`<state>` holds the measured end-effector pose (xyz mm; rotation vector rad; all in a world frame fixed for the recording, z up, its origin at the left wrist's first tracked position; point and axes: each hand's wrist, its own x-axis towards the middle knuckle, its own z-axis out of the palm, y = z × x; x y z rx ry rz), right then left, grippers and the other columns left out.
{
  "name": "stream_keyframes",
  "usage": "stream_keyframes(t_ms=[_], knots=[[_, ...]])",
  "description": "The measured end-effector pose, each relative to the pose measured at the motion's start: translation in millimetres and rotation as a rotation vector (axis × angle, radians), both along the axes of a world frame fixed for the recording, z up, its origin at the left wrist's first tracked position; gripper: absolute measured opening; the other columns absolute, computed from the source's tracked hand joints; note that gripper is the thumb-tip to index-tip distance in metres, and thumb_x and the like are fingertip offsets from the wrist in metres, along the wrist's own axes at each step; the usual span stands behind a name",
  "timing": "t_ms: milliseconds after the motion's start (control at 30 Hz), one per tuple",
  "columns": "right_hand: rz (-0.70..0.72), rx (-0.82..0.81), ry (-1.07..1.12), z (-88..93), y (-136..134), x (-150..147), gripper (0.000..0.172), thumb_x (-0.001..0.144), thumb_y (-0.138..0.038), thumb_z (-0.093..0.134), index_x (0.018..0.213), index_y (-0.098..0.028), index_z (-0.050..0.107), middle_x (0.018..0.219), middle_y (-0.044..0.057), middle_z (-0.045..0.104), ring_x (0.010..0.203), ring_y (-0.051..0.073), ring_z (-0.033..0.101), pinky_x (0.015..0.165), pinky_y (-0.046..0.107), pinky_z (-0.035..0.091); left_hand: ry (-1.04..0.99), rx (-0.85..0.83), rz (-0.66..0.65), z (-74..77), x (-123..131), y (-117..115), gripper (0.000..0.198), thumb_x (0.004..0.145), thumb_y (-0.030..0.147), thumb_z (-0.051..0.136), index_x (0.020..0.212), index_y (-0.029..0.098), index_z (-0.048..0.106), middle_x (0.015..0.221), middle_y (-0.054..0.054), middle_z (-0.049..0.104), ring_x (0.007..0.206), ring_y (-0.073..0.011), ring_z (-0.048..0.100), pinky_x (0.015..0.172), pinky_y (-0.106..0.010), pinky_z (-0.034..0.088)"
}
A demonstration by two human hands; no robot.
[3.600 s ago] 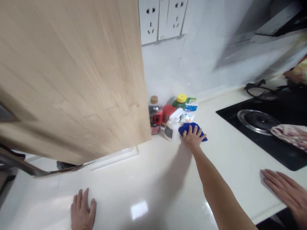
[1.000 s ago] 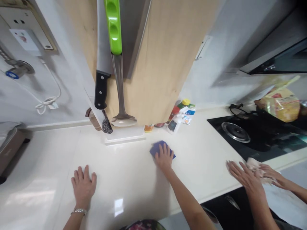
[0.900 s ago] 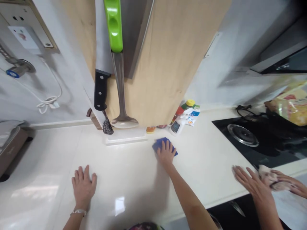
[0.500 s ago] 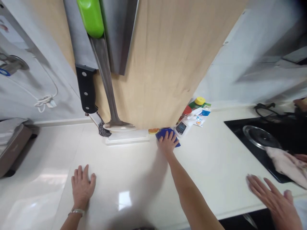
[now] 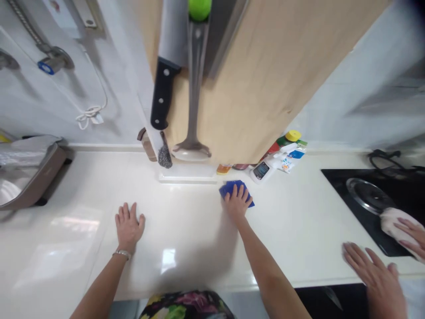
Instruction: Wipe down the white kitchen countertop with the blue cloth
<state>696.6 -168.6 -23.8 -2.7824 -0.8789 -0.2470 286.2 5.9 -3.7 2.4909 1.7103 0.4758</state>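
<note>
1. Beneath our right hand (image 5: 237,206), a blue cloth (image 5: 229,188) lies on the white countertop (image 5: 186,217), its edges showing beyond our fingers.
2. We spread that hand wide over the cloth; whether the fingertips pinch any of it, we cannot tell.
3. We judge it light, soft and unbreakable, apt to bunch, so a broad palm over its middle suits best.
4. Just beyond our grip, to the right, is a spray bottle (image 5: 262,170).
5. Well left of it, our left hand (image 5: 129,228) rests palm down, fingers apart.

A pale wall (image 5: 352,106) rises behind a wooden panel (image 5: 265,79) and glossy white counter (image 5: 186,217).
</note>
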Motion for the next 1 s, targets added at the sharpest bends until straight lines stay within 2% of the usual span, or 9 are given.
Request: stream_keyframes(t_ms=[200,433,533,633,700,767,800,867,1000], knots=[[0.053,-0.043,-0.003,1.3,-16.0,-85.1,0.062,0.100,-0.042,0.027,0.155,-0.015,0.034,0.163,0.018,0.029,0.151,0.040,0.020,0.115,0.071,0.022,-0.030,-0.035,-0.007,-1.0,-1.1,-3.1,0.063,0.096,0.039,0.040,0.151,0.009,0.043,0.165,-0.024,0.025,0.155,-0.0400,0.012,0.123,-0.062,0.014],[0.224,-0.111,0.025,9.0,-30.0,-192.3,0.063,0.099,-0.039,0.030,0.157,-0.015,0.030,0.165,0.018,0.023,0.153,0.039,0.014,0.117,0.071,0.018,-0.107,-0.096,-0.052,-6.9,-7.8,-4.0,0.069,0.095,0.042,0.042,0.154,0.009,0.037,0.166,-0.025,0.018,0.156,-0.0418,0.005,0.121,-0.066,0.011],[0.358,-0.145,0.026,9.9,-51.5,-231.7,0.063,0.098,-0.038,0.033,0.157,-0.016,0.029,0.167,0.016,0.020,0.154,0.039,0.012,0.119,0.069,0.016,-0.124,-0.162,-0.096,-7.4,-12.7,-2.8,0.075,0.091,0.046,0.050,0.155,0.008,0.036,0.167,-0.025,0.015,0.155,-0.0437,0.003,0.121,-0.068,0.009],[0.545,-0.184,0.021,9.8,-87.4,-250.4,0.064,0.097,-0.039,0.038,0.157,-0.019,0.031,0.168,0.012,0.019,0.155,0.036,0.012,0.121,0.065,0.016,-0.103,-0.196,-0.213,-2.8,-28.6,6.0,0.072,0.090,0.045,0.052,0.151,0.007,0.042,0.166,-0.025,0.019,0.155,-0.0431,0.008,0.122,-0.065,0.013],[0.653,-0.213,0.013,9.6,-115.1,-248.4,0.064,0.096,-0.040,0.040,0.157,-0.022,0.031,0.168,0.010,0.020,0.155,0.034,0.012,0.122,0.062,0.016,-0.089,-0.203,-0.327,2.2,-50.1,18.5,0.061,0.093,0.042,0.047,0.147,0.012,0.049,0.164,-0.020,0.030,0.154,-0.0372,0.019,0.123,-0.058,0.019],[0.699,-0.238,-0.004,9.5,-140.3,-237.5,0.064,0.096,-0.041,0.040,0.157,-0.023,0.031,0.168,0.009,0.021,0.156,0.032,0.012,0.124,0.060,0.017,-0.086,-0.201,-0.372,6.8,-82.1,35.2,0.054,0.096,0.039,0.042,0.144,0.017,0.053,0.160,-0.015,0.040,0.151,-0.0310,0.030,0.123,-0.053,0.024],[0.690,-0.245,-0.015,9.4,-150.5,-230.5,0.063,0.097,-0.041,0.040,0.157,-0.024,0.031,0.167,0.008,0.022,0.155,0.031,0.013,0.124,0.059,0.017,-0.089,-0.181,-0.334,8.4,-101.9,44.3,0.054,0.096,0.038,0.042,0.144,0.017,0.052,0.159,-0.016,0.042,0.151,-0.0307,0.031,0.123,-0.053,0.024],[0.616,-0.246,-0.040,8.9,-164.3,-217.6,0.062,0.097,-0.041,0.038,0.156,-0.023,0.033,0.167,0.008,0.024,0.155,0.030,0.016,0.124,0.057,0.019,-0.095,-0.113,-0.153,10.2,-147.6,61.0,0.056,0.097,0.038,0.040,0.145,0.010,0.050,0.160,-0.020,0.037,0.153,-0.0338,0.024,0.123,-0.053,0.023],[0.430,-0.228,-0.068,5.1,-165.9,-210.6,0.060,0.097,-0.039,0.032,0.155,-0.021,0.037,0.166,0.008,0.028,0.154,0.030,0.020,0.123,0.057,0.021,-0.026,-0.061,0.158,10.3,-242.9,80.2,0.060,0.100,0.037,0.035,0.150,0.005,0.040,0.163,-0.023,0.026,0.153,-0.0417,0.015,0.121,-0.060,0.021]])
